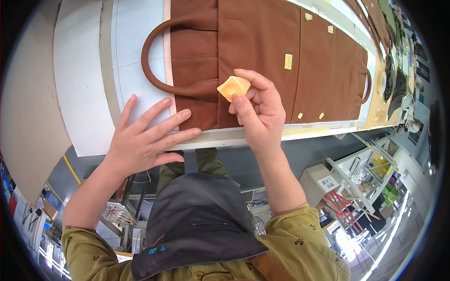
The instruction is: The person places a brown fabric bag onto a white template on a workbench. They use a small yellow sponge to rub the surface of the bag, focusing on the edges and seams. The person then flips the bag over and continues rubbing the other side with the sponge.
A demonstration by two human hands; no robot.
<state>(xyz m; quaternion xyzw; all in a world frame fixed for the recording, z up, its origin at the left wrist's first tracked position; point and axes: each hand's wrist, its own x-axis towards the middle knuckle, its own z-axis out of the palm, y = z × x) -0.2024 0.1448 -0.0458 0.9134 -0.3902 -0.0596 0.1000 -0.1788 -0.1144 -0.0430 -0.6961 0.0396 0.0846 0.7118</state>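
A brown leather bag panel lies flat on the table, with a rounded brown handle at its left end and another handle at its right end. My left hand is spread flat, its fingertips over the panel's lower left corner and the white sheet beside it. Between thumb and fingers of my right hand, a small folded piece of yellow tape is pinched above the panel. Several bits of yellow tape stick to the leather, the largest one right of my right hand.
White sheets cover the table's left part. The table's near edge runs just in front of my body. Dark leather pieces lie at the far right. A metal frame cart and a box stand below on the right.
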